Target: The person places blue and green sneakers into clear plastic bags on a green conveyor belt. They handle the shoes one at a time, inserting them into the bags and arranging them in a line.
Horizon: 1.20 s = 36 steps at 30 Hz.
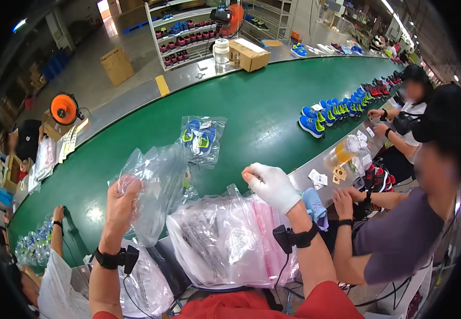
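Observation:
Raised over the near side of the green belt, my bare left hand [123, 199] grips a clear plastic bag [158, 183] that hangs loosely to its right. My right hand [274, 186] wears a white glove with bare fingertips. Its fingers are curled together, and nothing shows in them. Below and between both hands lies a stack of clear plastic bags [214, 242], some with a pink tint. Beyond the held bag, a bagged pair of blue and lime shoes [203, 139] rests on the belt.
The green conveyor belt [252, 111] curves across. Blue shoes [313, 122] line its right side, near co-workers' hands [342, 204]. A jar of yellow liquid [345, 150] and a light blue shoe [314, 207] stand right. Bagged shoes [36, 242] lie left, by another person's hand [58, 213].

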Each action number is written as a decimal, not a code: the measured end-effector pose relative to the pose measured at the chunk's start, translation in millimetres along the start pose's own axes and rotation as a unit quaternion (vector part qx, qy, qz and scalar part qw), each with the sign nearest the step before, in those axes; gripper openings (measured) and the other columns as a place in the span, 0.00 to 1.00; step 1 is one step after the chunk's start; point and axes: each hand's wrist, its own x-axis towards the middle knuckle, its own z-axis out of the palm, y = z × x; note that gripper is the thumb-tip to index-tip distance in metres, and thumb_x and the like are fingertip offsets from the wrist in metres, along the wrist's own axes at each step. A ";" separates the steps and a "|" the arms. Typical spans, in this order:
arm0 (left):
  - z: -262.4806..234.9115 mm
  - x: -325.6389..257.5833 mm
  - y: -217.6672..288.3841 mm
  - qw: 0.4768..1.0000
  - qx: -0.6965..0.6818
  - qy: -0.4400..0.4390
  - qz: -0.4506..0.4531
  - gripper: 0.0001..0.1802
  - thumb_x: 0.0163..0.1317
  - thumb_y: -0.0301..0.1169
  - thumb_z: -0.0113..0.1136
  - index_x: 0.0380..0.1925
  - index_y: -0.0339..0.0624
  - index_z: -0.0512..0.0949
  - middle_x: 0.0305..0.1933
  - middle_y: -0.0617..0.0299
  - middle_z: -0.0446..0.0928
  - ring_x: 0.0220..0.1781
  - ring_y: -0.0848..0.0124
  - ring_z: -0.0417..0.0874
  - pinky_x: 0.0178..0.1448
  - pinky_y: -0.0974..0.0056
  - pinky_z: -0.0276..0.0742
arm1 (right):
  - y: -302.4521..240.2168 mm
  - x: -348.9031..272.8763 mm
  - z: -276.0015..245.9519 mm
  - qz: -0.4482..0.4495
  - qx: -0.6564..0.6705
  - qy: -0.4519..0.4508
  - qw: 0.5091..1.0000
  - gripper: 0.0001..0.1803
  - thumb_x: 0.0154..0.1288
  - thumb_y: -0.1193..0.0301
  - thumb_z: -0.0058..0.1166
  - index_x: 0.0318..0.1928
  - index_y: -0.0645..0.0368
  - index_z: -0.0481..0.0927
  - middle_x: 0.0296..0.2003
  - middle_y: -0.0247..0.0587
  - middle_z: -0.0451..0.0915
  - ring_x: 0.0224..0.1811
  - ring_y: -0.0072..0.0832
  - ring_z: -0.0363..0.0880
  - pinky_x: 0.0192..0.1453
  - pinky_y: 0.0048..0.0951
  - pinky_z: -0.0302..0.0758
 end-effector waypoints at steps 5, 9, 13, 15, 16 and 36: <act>31.0 -19.3 7.4 0.983 -0.166 -0.011 -0.077 0.07 0.62 0.35 0.53 0.32 0.43 0.74 0.16 0.75 0.63 0.12 0.85 0.59 0.12 0.75 0.54 | -53.4 -20.2 17.4 -0.025 0.151 -0.067 0.986 0.15 0.62 0.63 0.51 0.40 0.63 0.77 0.31 0.39 0.79 0.33 0.24 0.76 0.40 0.25 0.73; 75.8 -37.1 3.8 0.977 -0.179 -0.100 -0.061 0.06 0.62 0.32 0.51 0.31 0.43 0.73 0.14 0.73 0.62 0.10 0.82 0.59 0.11 0.74 0.54 | -74.5 -35.6 69.4 -0.086 0.282 -0.180 0.939 0.16 0.64 0.63 0.49 0.42 0.64 0.76 0.33 0.38 0.77 0.36 0.21 0.75 0.42 0.24 0.72; 54.9 -33.2 4.7 0.968 -0.224 -0.072 -0.091 0.06 0.64 0.31 0.50 0.28 0.44 0.72 0.17 0.73 0.66 0.12 0.84 0.63 0.12 0.76 0.56 | -62.4 -35.5 56.7 -0.050 0.335 -0.095 0.936 0.14 0.65 0.64 0.47 0.36 0.63 0.76 0.26 0.34 0.76 0.28 0.21 0.74 0.35 0.25 0.72; 48.9 -14.9 -1.7 0.962 -0.270 -0.029 -0.004 0.07 0.64 0.33 0.51 0.29 0.44 0.72 0.16 0.73 0.65 0.12 0.84 0.62 0.11 0.75 0.54 | -23.2 -25.7 37.5 -0.017 0.313 -0.026 0.949 0.14 0.64 0.63 0.48 0.34 0.63 0.76 0.23 0.34 0.75 0.25 0.22 0.74 0.32 0.25 0.71; 44.4 -6.9 -0.4 0.957 -0.286 -0.002 0.048 0.07 0.64 0.33 0.51 0.29 0.44 0.72 0.16 0.73 0.65 0.11 0.84 0.62 0.11 0.75 0.54 | -9.4 -19.4 23.7 0.018 0.301 -0.013 0.953 0.13 0.63 0.63 0.50 0.34 0.62 0.75 0.22 0.35 0.74 0.24 0.23 0.73 0.31 0.26 0.71; 203.7 -26.2 5.3 0.856 0.186 -0.463 0.131 0.05 0.59 0.27 0.51 0.35 0.40 0.74 0.30 0.49 0.76 0.31 0.53 0.79 0.35 0.58 0.73 | 85.2 9.9 -5.8 -0.010 -0.246 -0.144 0.959 0.10 0.56 0.67 0.49 0.35 0.59 0.78 0.31 0.47 0.79 0.36 0.38 0.79 0.40 0.39 0.74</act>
